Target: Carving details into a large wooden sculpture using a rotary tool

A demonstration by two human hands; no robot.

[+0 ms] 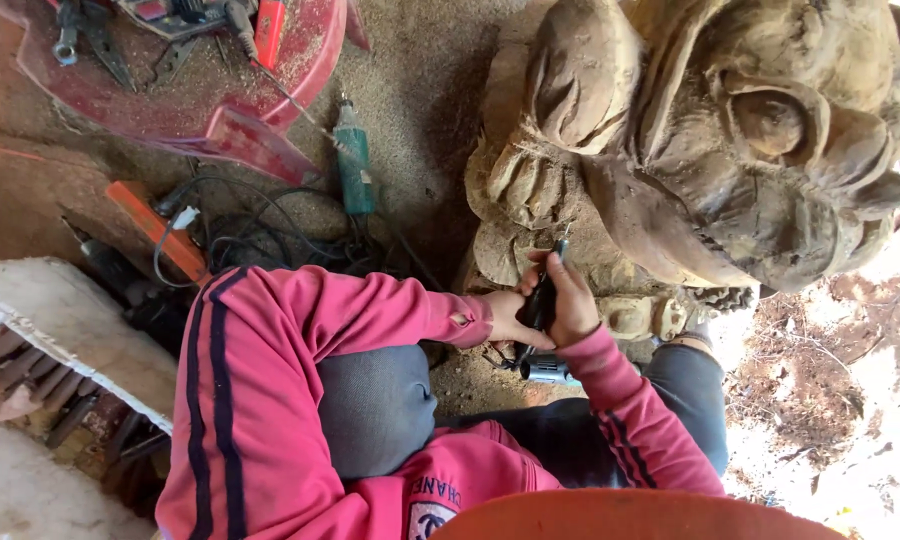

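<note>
A large tan wood carving with rounded, folded shapes stands in front of me on sawdust-covered ground. Both my hands, in pink sleeves, close around a slim black power carving tool. My right hand wraps its upper part. My left hand steadies it from the left side. The tool's tip touches the lower part of the carving, near a ribbed detail. A silver end piece of the tool sticks out below my hands, above my grey-trousered knee.
A red tray with pliers and other hand tools lies at the top left. A teal power tool, an orange power strip and tangled black cables sit between tray and carving. A white board is at the left.
</note>
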